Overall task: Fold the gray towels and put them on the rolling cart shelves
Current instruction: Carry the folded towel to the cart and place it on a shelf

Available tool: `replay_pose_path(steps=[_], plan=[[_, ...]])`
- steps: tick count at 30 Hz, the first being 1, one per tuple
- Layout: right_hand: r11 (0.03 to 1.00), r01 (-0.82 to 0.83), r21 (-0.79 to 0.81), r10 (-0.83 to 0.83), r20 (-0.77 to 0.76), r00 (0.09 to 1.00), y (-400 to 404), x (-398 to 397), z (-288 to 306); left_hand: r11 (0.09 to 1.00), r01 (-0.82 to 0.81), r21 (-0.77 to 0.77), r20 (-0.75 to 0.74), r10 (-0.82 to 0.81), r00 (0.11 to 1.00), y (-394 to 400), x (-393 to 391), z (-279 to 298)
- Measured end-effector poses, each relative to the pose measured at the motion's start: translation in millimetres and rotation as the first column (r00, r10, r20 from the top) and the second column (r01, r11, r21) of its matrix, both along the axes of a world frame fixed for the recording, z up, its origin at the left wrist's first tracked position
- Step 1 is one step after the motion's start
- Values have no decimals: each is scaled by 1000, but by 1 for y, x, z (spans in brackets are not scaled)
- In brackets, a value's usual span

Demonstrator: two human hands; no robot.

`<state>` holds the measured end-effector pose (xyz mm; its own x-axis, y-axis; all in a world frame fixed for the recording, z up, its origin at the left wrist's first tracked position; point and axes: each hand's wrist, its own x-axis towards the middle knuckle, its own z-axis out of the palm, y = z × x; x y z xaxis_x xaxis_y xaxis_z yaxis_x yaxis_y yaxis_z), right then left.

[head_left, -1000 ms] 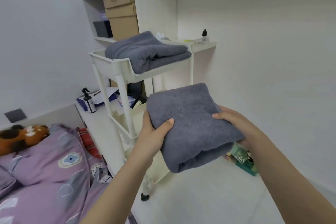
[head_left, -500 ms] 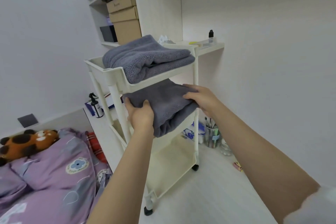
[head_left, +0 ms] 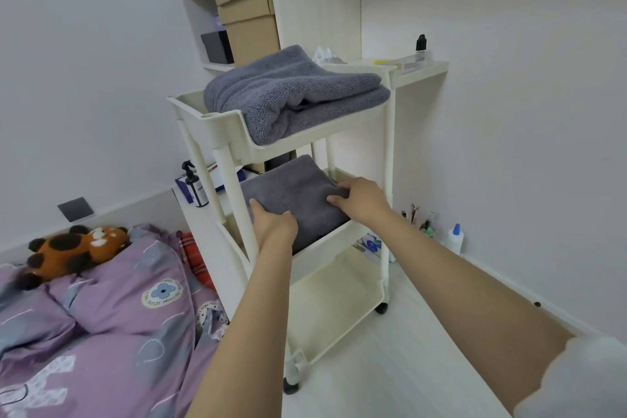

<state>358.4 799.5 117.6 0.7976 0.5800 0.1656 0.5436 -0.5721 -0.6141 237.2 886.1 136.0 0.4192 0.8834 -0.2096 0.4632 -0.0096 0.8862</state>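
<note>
Two gray towels were on the white rolling cart (head_left: 234, 132) at frame center. One folded gray towel (head_left: 291, 92) lay on the top shelf, its near edge draped over the shelf's front rim. The second folded gray towel (head_left: 295, 197) sat on the middle shelf, and I had both hands on it. My left hand (head_left: 273, 224) gripped its near left corner, fingers curled over the edge. My right hand (head_left: 363, 200) held the right side, thumb on top and fingers wrapped round the fold. Whether the towel's full weight was on the shelf I could not tell. The bottom shelf (head_left: 339, 295) showed below my forearms, with a black caster (head_left: 381, 308) at its right corner.

At lower left lay a purple duvet (head_left: 112, 309) with a brown plush toy (head_left: 73, 249) on it. A dark spray bottle (head_left: 195, 185) stood left of the cart's posts. Cardboard boxes (head_left: 246, 7) were stacked on shelving in the upper center, and a small black-capped bottle (head_left: 420, 43) stood on a ledge at upper right. A white glue bottle (head_left: 454, 239) stood on the floor at right.
</note>
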Motion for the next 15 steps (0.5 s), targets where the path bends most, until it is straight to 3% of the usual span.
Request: replay_pose_path(steps=[5, 8, 11, 15], plan=[[991, 70, -116, -55, 126, 990, -2, -11, -3, 999, 20, 45, -103, -15, 995, -10, -6, 11], [993, 114, -1, -112, 202, 973, -17, -23, -2, 968, 115, 225, -92, -96, 991, -24, -9, 14], [976, 113, 187, -151, 202, 968, -45, -42, -3, 853, 252, 458, -89, -238, 967, -47, -12, 12], [918, 238, 316, -305, 182, 935, -117, -75, -8, 740, 429, 518, -61, -469, 881, -97, -24, 5]])
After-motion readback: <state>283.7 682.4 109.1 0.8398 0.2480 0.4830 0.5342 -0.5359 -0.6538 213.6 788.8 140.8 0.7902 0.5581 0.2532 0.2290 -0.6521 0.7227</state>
